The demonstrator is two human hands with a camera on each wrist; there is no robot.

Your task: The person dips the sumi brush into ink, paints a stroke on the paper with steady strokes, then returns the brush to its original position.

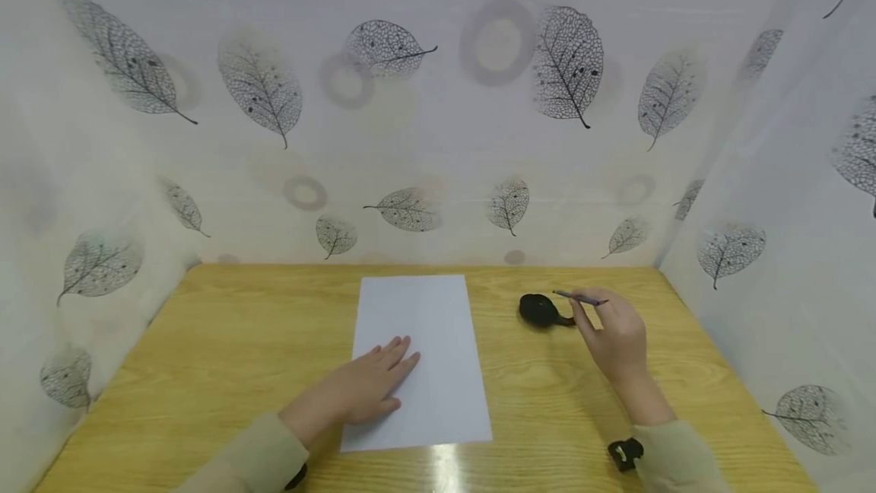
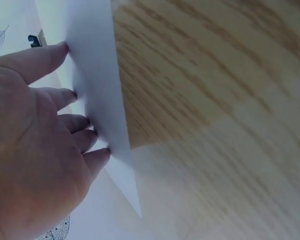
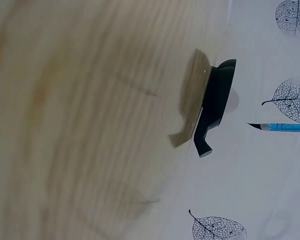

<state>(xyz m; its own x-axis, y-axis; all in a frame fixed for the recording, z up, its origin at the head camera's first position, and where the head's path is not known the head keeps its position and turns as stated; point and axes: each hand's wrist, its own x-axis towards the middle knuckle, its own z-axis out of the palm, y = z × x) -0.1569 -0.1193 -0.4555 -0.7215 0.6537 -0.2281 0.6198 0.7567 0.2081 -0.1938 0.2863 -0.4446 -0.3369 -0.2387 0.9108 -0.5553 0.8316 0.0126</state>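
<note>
A white sheet of paper [image 1: 441,371] lies upright in the head view on the wooden table. My left hand [image 1: 372,385] rests on its left half with fingers spread; the left wrist view shows the fingertips [image 2: 70,94] touching the sheet. In my right hand [image 1: 619,333] a thin paintbrush [image 1: 582,297] is pinched between thumb and fingers, raised above the table at the right. Its blue handle and dark pointed tip [image 3: 255,126] show in the right wrist view, where the hand itself is out of sight. Beside the brush sits a small black dish with a short handle [image 1: 538,311].
The yellow wood-grain table [image 1: 253,341] reaches back to a pale curtain [image 1: 438,128] printed with leaves, which also hangs along both sides. A black strap piece [image 1: 626,453] sits at the right cuff. Light glares off the table's front.
</note>
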